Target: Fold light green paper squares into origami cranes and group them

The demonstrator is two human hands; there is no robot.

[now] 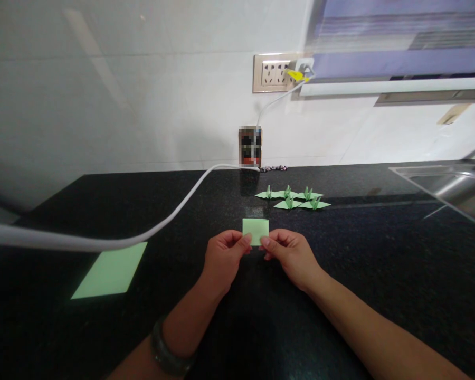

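Note:
A small folded piece of light green paper (255, 230) is held just above the black countertop (380, 253). My left hand (225, 256) pinches its lower left corner. My right hand (288, 255) pinches its lower right corner. Both hands have their fingers curled closed on the paper. A bracelet sits on my left wrist. Beyond the paper, several folded green paper cranes (293, 199) rest on the counter.
A stack of green paper sheets (111, 270) lies at the left. A white cable (150, 229) runs across the counter up to a wall socket (275, 73). A phone (250, 146) leans against the wall. A steel sink (451, 187) is at the right.

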